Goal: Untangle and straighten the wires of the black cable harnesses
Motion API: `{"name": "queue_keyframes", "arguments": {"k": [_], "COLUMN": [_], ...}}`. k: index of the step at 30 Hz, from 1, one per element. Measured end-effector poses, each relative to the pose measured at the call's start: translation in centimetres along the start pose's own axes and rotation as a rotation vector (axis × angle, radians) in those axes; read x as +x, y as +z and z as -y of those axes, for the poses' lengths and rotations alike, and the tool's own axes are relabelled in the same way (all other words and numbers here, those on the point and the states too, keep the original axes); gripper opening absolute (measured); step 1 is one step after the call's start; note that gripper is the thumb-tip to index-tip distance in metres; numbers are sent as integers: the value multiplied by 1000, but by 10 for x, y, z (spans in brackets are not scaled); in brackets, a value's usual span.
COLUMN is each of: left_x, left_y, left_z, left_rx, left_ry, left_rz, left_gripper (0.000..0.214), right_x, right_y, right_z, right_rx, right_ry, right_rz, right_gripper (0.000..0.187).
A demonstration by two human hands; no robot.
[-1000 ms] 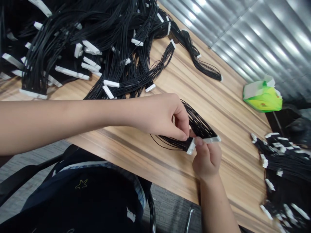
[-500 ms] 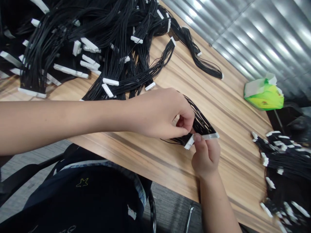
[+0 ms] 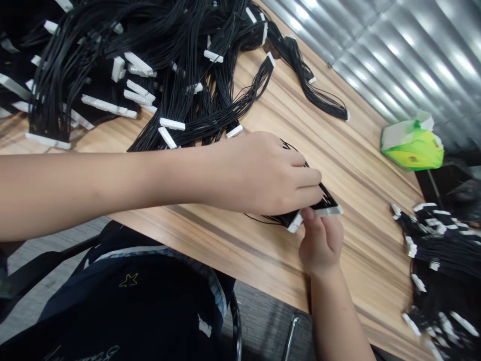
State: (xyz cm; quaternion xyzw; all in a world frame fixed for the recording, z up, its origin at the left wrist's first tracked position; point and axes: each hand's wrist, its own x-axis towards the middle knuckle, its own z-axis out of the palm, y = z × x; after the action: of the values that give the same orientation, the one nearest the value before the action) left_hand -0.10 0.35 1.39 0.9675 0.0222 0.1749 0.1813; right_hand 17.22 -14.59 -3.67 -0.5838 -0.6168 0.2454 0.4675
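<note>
My left hand (image 3: 263,173) reaches across from the left and lies over a small black wire harness (image 3: 326,200) on the wooden table (image 3: 263,110), fingers closed down on its wires. Two white connectors (image 3: 325,212) at the harness end stick out below the fingertips. My right hand (image 3: 321,240) comes up from below, thumb and fingers pinched on those connectors. Most of the harness is hidden under my left hand.
A large tangle of black harnesses with white connectors (image 3: 143,65) fills the far left of the table. Another heap of harnesses (image 3: 439,255) lies at the right edge. A green and white packet (image 3: 411,145) sits by the corrugated metal wall (image 3: 394,45). My dark clothing (image 3: 131,301) is below.
My left hand has moved from pinching the wires by the connector to stretching its fingers flat over the harness, sliding right. My right hand has stayed at the connectors.
</note>
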Motion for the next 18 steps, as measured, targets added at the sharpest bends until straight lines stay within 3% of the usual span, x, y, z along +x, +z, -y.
{"name": "queue_keyframes", "arguments": {"k": [4,7,12,15,18], "left_x": [1,0,-2,-3,-3], "left_y": [-3,-8,-27,-39,-40], "left_z": [9,17,22,28,37], "left_rx": [-101,-247,-332,-257,132], "left_ry": [-29,-2,21,28,20], "left_rz": [38,91,210,27,-220], "left_gripper": [42,53,37,19,13], "right_x": [-1,-4,-3,-2,-3], "right_y": [2,2,0,-1,-1], "right_z": [2,-1,-8,-12,-14], "right_rx": [161,200,194,205,195], "right_ry": [109,166,217,217,271], "right_rz": [-39,38,19,-33,-22], "right_gripper": [38,42,40,42,44]}}
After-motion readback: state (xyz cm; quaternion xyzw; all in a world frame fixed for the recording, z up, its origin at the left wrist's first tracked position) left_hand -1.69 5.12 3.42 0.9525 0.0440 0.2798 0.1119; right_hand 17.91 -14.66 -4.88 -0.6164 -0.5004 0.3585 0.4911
